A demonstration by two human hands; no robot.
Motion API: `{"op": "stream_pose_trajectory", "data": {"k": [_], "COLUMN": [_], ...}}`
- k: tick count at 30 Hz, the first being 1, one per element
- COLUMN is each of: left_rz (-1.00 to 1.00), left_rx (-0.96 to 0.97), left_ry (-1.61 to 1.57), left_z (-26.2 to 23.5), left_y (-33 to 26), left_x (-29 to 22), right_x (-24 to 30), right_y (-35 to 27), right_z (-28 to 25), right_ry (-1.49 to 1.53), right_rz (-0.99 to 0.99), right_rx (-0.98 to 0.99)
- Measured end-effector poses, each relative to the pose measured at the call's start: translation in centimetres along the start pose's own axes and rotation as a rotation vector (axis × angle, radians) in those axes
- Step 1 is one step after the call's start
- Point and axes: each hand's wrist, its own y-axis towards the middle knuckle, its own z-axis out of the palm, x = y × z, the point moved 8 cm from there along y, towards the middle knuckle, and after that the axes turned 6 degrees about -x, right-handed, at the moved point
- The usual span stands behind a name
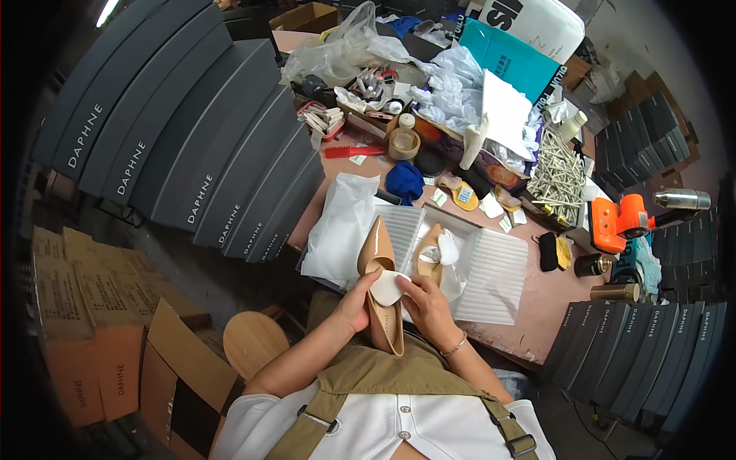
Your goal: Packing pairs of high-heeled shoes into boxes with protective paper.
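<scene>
A beige pointed high-heel shoe lies lengthwise in front of me, its toe pointing away. My left hand grips its side near the heel. My right hand presses a white paper wad into the shoe's opening. A second beige shoe, stuffed with white paper, rests in an open shoe box lined with white corrugated paper, just beyond my right hand.
A white wrapped bundle lies left of the shoes on the pink table. Dark grey shoe boxes stack at left and at the right. An orange tool, tape roll, plastic bags and cardboard cartons surround the spot. A round wooden stool stands beside me.
</scene>
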Motion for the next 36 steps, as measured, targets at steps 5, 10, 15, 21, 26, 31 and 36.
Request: {"op": "stream_pose_trajectory", "data": {"k": [5,10,15,21,26,31,36], "left_rz": [-0.047,0.021,0.051,0.041,0.068,0.072,0.086], "left_rx": [0.009,0.060,0.146,0.131,0.081,0.059,0.017], "left_ry": [-0.088,-0.052,-0.109,-0.090,-0.071,-0.109,-0.098], "left_z": [0.8,0.6,2.1,1.8,1.1,0.5,-0.1], "left_y": [-0.8,0.0,-1.1,-0.7,0.0,0.0,0.1], "left_x": [0.2,0.1,-0.9,-1.1,-0.8,-1.0,-1.0], "right_x": [3.2,2.6,2.7,3.0,1.8,1.1,0.2], "right_y": [-0.6,-0.5,0.4,-0.3,1.6,2.5,0.9], "right_z": [0.6,0.0,-0.2,1.2,3.5,3.9,4.3], "right_ry": [-0.221,-0.159,-0.185,-0.113,-0.244,0.069,0.130], "right_rz": [-0.281,-0.247,-0.273,-0.330,-0.303,-0.084,-0.090], "right_rx": [0.006,-0.117,-0.124,0.017,0.070,0.052,0.138]}}
